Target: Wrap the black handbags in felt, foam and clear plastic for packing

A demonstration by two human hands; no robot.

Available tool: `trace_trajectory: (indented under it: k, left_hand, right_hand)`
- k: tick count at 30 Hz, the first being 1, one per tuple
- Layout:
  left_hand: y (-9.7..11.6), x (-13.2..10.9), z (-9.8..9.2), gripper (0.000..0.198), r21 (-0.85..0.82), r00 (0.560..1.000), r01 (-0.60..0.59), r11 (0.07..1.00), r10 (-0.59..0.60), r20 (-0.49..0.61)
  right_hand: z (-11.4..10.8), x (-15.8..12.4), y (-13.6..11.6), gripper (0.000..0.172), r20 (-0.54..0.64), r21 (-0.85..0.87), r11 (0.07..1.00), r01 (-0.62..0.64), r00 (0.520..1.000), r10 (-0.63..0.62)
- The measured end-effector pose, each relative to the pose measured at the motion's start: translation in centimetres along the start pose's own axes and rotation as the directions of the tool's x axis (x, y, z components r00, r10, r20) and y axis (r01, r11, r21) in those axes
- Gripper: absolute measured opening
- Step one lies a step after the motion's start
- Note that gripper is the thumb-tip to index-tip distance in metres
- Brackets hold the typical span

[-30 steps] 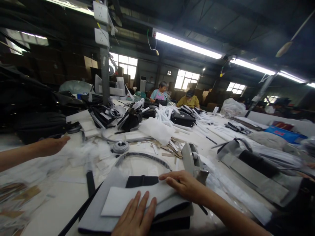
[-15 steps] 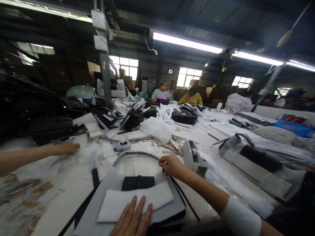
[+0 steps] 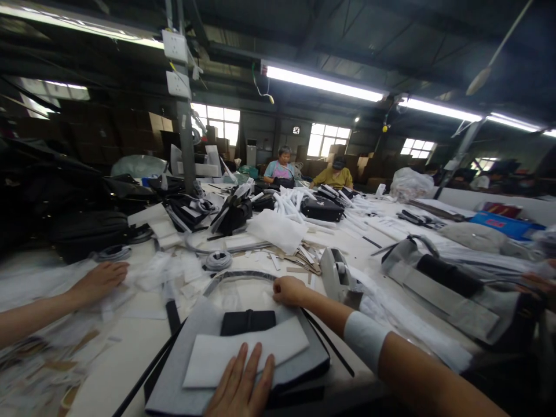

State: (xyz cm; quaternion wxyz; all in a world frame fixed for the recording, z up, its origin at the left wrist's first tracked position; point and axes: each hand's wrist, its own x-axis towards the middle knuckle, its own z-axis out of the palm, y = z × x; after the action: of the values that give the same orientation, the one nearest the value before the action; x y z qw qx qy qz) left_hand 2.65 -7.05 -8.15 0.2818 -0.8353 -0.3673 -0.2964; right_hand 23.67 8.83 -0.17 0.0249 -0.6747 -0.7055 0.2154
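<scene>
A dark handbag (image 3: pixel 299 379) lies flat in front of me, covered by a pale grey-white wrapping sheet (image 3: pixel 174 370). A dark strap piece (image 3: pixel 248 322) shows at its middle. Below that lies a white foam sheet (image 3: pixel 208 362), with my left hand (image 3: pixel 243 382) flat on it, fingers spread. The plastic-wrapped handle (image 3: pixel 234 275) arches up from the bag's far side. Around its right end the fingers of my right hand (image 3: pixel 287 291) are closed; the fingertips are partly hidden. Black straps (image 3: pixel 332 344) extend beside the bag.
A co-worker's hand (image 3: pixel 102 281) rests over clear plastic scraps at left. A tape dispenser (image 3: pixel 336 272) stands right of my right hand. Another wrapped bag (image 3: pixel 447 289) lies at right. Coiled tubing (image 3: pixel 217 260) and paper scraps (image 3: pixel 299 258) lie beyond. Two people sit across the table.
The bag has shifted slightly right in view. My right hand has moved a little left along with the handle, its fingers more closed. The co-worker's hand has drawn back left and down.
</scene>
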Motion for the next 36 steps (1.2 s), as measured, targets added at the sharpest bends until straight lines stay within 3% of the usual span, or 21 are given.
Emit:
trace_trajectory:
  k: [4, 7, 12, 14, 16, 20, 22, 27, 32, 36]
  left_hand:
    - [0.1, 0.0, 0.0, 0.038, -0.002, 1.000, 0.007, 1.000, -0.007, -0.004]
    - [0.2, -0.1, 0.3, 0.039, -0.022, 0.999, 0.034, 0.999, -0.034, -0.024]
    - [0.3, -0.4, 0.9, 0.042, -0.041, 0.997, 0.048, 0.998, -0.050, -0.057]
    - [0.3, -0.4, 0.9, 0.042, -0.037, 0.997, 0.047, 0.998, -0.049, -0.057]
    - [0.3, -0.3, 0.8, 0.042, -0.031, 0.998, 0.039, 0.999, -0.041, -0.048]
    - [0.2, -0.2, 0.6, 0.041, -0.029, 0.998, 0.037, 0.999, -0.039, -0.059]
    - [0.2, -0.1, 0.6, 0.040, -0.026, 0.997, 0.040, 0.999, -0.042, -0.059]
    - [0.2, 0.0, 0.3, 0.041, -0.016, 0.999, 0.029, 0.999, -0.029, -0.026]
    - [0.1, 0.1, -0.3, 0.039, -0.021, 1.000, 0.022, 1.000, -0.022, 0.004]
    - [0.1, 0.1, -0.3, 0.040, -0.028, 1.000, 0.022, 0.999, -0.021, 0.012]
  right_hand:
    - [0.0, -0.7, 0.8, 0.017, -0.008, 0.205, 0.977, 0.052, 0.999, -0.052]
    - [0.0, -1.4, 1.3, 0.025, 0.010, 0.366, 0.928, 0.066, 0.997, -0.075]
    - [-0.5, -2.3, 2.0, 0.077, 0.046, 0.470, 0.879, 0.080, 0.992, -0.114]
    - [-0.6, -2.4, 2.0, 0.089, 0.060, 0.469, 0.879, 0.083, 0.990, -0.125]
    - [-0.8, -2.4, 1.8, 0.078, 0.089, 0.457, 0.884, 0.103, 0.983, -0.161]
    - [-0.8, -2.9, 1.5, 0.028, 0.125, 0.410, 0.892, 0.190, 0.957, -0.262]
    - [-0.8, -3.2, 1.6, 0.020, 0.114, 0.374, 0.893, 0.250, 0.943, -0.312]
    - [-1.2, -3.7, 2.0, 0.038, 0.069, 0.226, 0.889, 0.398, 0.904, -0.422]
    - [-2.2, -3.8, 1.5, 0.057, 0.110, 0.039, 0.873, 0.486, 0.866, -0.487]
    - [-3.1, -4.7, 1.5, 0.068, 0.093, 0.061, 0.857, 0.512, 0.852, -0.516]
